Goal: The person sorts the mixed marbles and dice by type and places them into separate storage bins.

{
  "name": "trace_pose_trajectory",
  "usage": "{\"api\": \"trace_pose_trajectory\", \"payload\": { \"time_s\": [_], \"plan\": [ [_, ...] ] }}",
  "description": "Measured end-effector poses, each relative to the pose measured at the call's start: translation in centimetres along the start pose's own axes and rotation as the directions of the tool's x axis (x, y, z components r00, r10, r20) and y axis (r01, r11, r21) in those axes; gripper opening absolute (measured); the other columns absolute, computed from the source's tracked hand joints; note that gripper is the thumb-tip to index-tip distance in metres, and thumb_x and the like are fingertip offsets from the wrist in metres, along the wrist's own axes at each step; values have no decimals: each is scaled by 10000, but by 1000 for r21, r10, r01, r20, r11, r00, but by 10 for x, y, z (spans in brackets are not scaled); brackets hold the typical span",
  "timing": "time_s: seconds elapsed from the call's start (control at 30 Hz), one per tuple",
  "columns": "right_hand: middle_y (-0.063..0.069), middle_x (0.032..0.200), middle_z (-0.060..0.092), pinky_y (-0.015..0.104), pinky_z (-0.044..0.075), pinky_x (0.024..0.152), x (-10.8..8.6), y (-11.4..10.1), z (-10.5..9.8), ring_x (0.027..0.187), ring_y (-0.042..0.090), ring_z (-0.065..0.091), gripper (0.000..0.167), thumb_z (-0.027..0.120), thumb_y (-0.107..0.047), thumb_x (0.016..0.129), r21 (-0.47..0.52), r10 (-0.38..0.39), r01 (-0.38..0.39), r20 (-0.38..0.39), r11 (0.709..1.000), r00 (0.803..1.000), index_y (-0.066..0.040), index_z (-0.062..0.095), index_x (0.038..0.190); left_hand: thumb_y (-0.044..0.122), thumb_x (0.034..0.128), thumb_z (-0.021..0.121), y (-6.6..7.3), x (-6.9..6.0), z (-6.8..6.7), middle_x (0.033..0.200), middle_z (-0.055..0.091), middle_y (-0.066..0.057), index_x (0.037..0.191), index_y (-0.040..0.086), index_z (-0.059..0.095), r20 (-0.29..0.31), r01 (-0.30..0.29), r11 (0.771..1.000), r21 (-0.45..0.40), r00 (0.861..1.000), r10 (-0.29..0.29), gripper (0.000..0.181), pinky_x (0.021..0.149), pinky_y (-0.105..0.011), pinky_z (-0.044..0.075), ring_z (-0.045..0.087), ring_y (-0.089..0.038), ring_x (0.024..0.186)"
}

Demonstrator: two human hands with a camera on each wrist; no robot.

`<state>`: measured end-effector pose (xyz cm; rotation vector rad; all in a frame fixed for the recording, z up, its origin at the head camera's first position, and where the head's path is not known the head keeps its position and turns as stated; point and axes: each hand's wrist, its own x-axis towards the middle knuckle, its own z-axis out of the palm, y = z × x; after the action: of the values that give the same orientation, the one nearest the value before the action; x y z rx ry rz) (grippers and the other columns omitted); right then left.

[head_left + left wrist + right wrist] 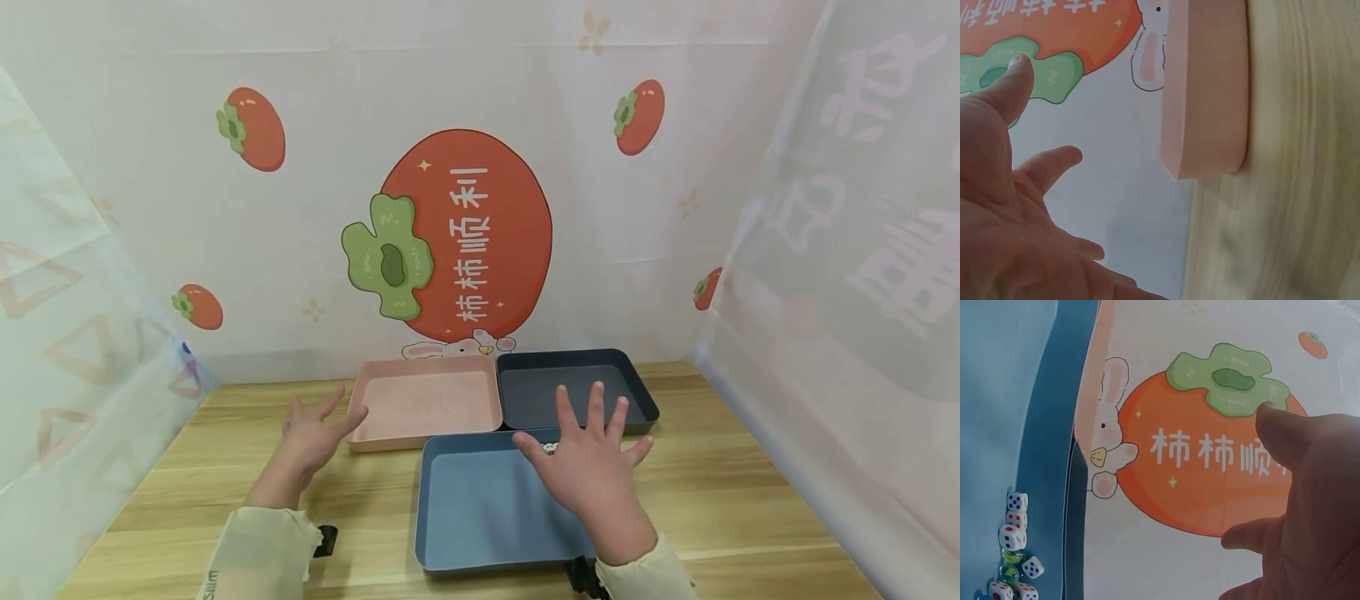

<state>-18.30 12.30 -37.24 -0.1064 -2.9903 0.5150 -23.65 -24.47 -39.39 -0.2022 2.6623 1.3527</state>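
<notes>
Both hands hang in the air with fingers spread, holding nothing. My left hand (311,437) is beside the left edge of the pink tray (427,440); in the left wrist view the same hand (1029,219) is near the tray's corner (1216,112). Above the right part of the blue tray (487,562) is my right hand (592,471), which hides much of that tray's far right corner. The right wrist view shows white dice (1017,501) and green glass marbles (1010,574) inside the blue tray (1047,437), with the right hand (1316,500) off to the side.
A dark navy tray (637,383) stands at the back right, against the pink one. Behind the trays hangs a white cloth (315,167) with persimmon prints, and cloth sides rise left and right of the wooden table (750,500). Black straps sit at both sleeve cuffs.
</notes>
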Motion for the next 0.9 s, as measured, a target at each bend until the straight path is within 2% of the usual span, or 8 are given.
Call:
{"api": "trace_pose_trajectory", "payload": {
  "time_s": [0.2,0.37,0.67,0.77,0.9],
  "plan": [
    [277,1617,-24,838,-72,931,0,0,2,1413,576,-100,1109,317,-913,779,-3,8,-8,-2,1000,1000,-162,250,1592,740,853,562,-9,1,3,1470,-481,-108,1608,246,150,18,10,1000,-17,1000,-10,991,973,-811,29,-323,-558,1327],
    [278,1617,-16,838,-72,931,1,0,2,1414,576,-94,1116,300,-921,773,2,5,-5,-3,1000,1000,-164,252,1592,682,891,575,-12,2,3,1483,-455,-144,1609,228,156,16,13,1000,-14,1000,-13,948,975,-807,11,-300,-574,1330],
    [286,1613,-25,843,-72,923,1,0,1,1408,582,-107,1157,266,-944,744,9,6,-6,4,1000,1000,-156,251,1591,715,853,596,-14,4,7,1487,-433,-194,1609,203,167,18,18,1000,2,1000,-18,1009,968,-809,-7,-286,-590,1327],
    [287,1613,-25,843,-67,924,1,0,1,1409,581,-107,1151,269,-941,750,7,5,-5,3,1000,1000,-157,250,1592,742,835,588,-11,4,9,1502,-405,-219,1609,217,166,9,22,999,23,1000,-22,1026,971,-810,6,-262,-590,1343],
    [284,1614,-24,842,-64,928,1,0,1,1411,578,-102,1131,280,-930,763,2,9,-9,3,1000,1000,-163,244,1594,774,855,511,-1,2,13,1523,-305,-322,1606,187,178,-39,-6,990,141,999,12,1010,966,-821,41,-207,-613,1356]
  ]
}}
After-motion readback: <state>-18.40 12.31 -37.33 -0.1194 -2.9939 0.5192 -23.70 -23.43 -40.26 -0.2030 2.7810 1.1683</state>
